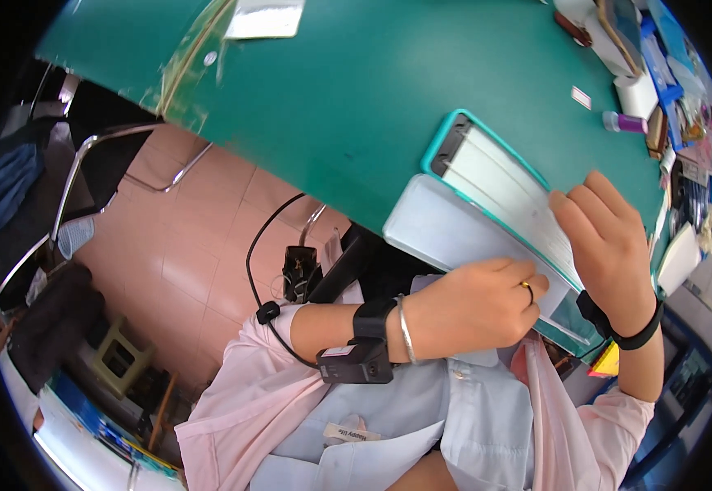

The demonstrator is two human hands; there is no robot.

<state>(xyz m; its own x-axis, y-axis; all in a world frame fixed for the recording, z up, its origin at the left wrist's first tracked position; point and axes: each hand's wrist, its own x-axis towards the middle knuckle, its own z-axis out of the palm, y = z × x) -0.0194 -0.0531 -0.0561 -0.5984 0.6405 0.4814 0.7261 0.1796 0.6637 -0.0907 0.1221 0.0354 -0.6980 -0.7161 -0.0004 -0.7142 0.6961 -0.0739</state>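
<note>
A long case with a teal rim [527,173] lies at the table's near edge. White strips and a dark piece at its far end show inside. Beside it, nearer to me, is a flat translucent white tray or lid [421,217]. My left hand [474,307], wearing a ring and a bangle, is closed over the near part of this piece. Its fingertips are turned away, so what they grip cannot be seen. Over the case's right side my right hand [605,245] is curled into a closed shape; anything inside it is hidden.
The table has a green top [331,106]. A purple-capped bottle [626,123], a white roll [636,96] and clutter line its right side. A white sheet [266,18] lies at the far left. On the floor at left are a metal-framed chair [78,164] and a small stool [121,353].
</note>
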